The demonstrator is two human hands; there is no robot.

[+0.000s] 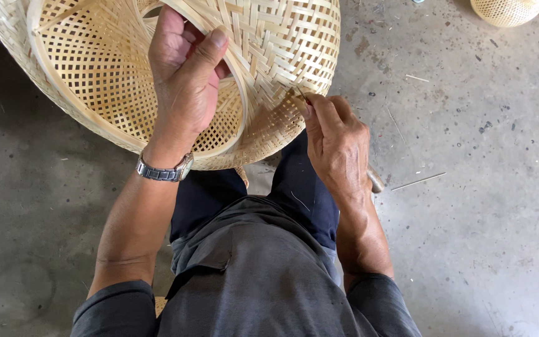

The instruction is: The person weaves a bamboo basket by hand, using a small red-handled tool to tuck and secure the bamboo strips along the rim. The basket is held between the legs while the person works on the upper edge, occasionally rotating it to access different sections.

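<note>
Left hand [185, 81] grips the woven basket [269, 50] rim; right hand [335, 140] pinches a tool [375, 182].

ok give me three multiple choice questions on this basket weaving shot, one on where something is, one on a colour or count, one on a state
1. Where is the second, smaller woven basket?
A. top right on the concrete floor
B. on the person's lap
C. inside the large basket

2. How many wristwatches show?
A. none
B. one
C. two

3. How does the left hand stand?
A. flat on the floor
B. open in the air
C. gripping the rim of the large bamboo basket

Answers:
1 A, it sits at the frame's upper right edge, apart from the person.
2 B, a single metal wristwatch is on the left wrist; the right hand has a bare wrist and pinches at the weave.
3 C, the thumb and fingers wrap over the basket's rim.
</note>
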